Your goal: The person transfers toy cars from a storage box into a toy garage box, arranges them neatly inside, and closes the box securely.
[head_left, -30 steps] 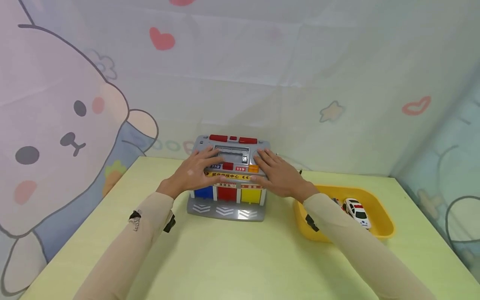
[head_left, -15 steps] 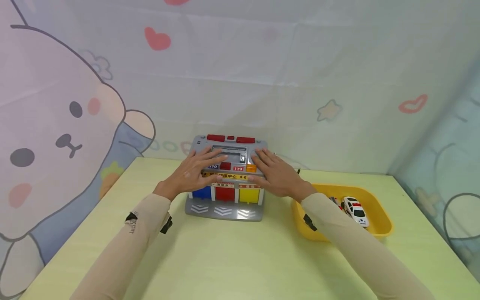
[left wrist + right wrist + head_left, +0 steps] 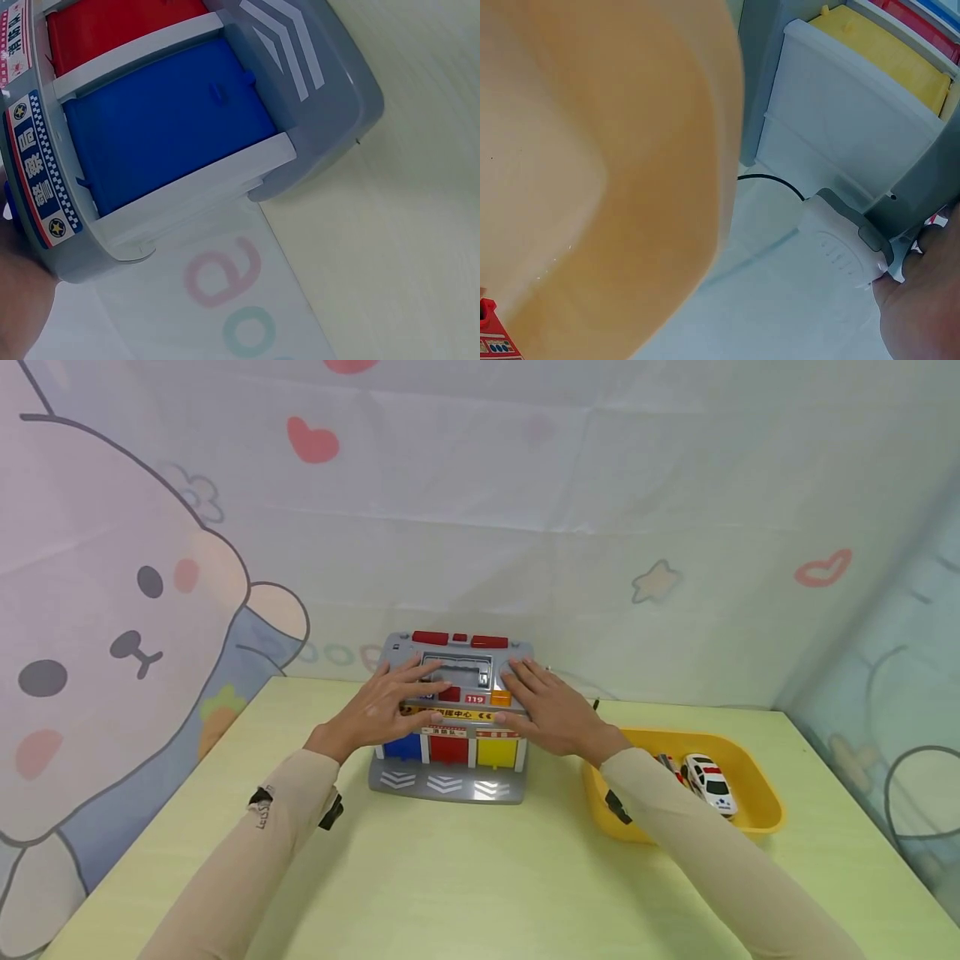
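Observation:
A grey toy garage [image 3: 468,787] stands on the table against the backdrop. Its front has a blue door [image 3: 169,127], a red door [image 3: 448,749] and a yellow door [image 3: 497,752], all closed over a ramp with white chevrons. My left hand [image 3: 375,706] rests on the left part of the roof, fingers extended toward the handle recess. On the right part lies my right hand [image 3: 558,714], its fingers also straight. Both thumbs point inward along the yellow sign strip. In each wrist view only a bit of the hand shows at the edge.
Right of the garage sits a yellow bin [image 3: 761,806], partly under the right forearm. A white toy car [image 3: 708,783] and a partly hidden red toy lie in it. A white-and-grey part [image 3: 847,240] with a black cord juts from the garage's right side.
The whole head view has shifted slightly left. Both hands stay on the garage roof, and the left fingers have shifted a little over the signs along its front edge.

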The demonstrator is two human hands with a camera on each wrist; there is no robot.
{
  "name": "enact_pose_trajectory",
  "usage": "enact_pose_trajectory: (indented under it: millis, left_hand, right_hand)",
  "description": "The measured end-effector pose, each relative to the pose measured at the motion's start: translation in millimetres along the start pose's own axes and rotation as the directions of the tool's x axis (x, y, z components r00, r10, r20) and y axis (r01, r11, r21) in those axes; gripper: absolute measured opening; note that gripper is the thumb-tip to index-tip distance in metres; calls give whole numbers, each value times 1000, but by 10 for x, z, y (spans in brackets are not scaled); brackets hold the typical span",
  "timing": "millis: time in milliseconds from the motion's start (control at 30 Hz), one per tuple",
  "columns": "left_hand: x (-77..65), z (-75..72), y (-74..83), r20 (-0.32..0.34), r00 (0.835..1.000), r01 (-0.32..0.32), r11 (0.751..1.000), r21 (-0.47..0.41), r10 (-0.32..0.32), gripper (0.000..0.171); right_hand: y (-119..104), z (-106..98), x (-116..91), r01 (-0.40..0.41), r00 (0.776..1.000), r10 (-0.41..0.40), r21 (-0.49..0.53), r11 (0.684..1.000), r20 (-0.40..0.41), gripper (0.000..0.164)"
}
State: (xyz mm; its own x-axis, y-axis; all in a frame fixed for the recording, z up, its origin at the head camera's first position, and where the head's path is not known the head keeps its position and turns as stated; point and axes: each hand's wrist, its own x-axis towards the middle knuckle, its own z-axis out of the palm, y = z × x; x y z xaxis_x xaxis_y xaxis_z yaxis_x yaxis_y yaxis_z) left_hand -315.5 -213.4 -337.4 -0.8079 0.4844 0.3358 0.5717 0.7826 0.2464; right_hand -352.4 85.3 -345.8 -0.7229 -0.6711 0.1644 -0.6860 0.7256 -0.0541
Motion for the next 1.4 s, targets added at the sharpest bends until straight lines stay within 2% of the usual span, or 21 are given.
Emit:
enact_pose_trajectory:
  millis: [433, 867, 1400]
  left_hand:
    - [27, -17, 24, 21, 999, 26, 1000, 1, -26, 56]
    - [21, -44, 66, 8, 1000, 6, 1000, 0, -6, 55]
    - [-4, -41, 61, 16, 1000, 22, 1000, 9, -22, 56]
  right_hand:
    - [18, 4, -4, -5, 1000, 5, 4, 1000, -8, 78]
    - [15, -33, -24, -9, 1000, 9, -1, 1000, -15, 77]
    - [-6, -16, -31, 1, 1000, -1, 6, 1000, -21, 78]
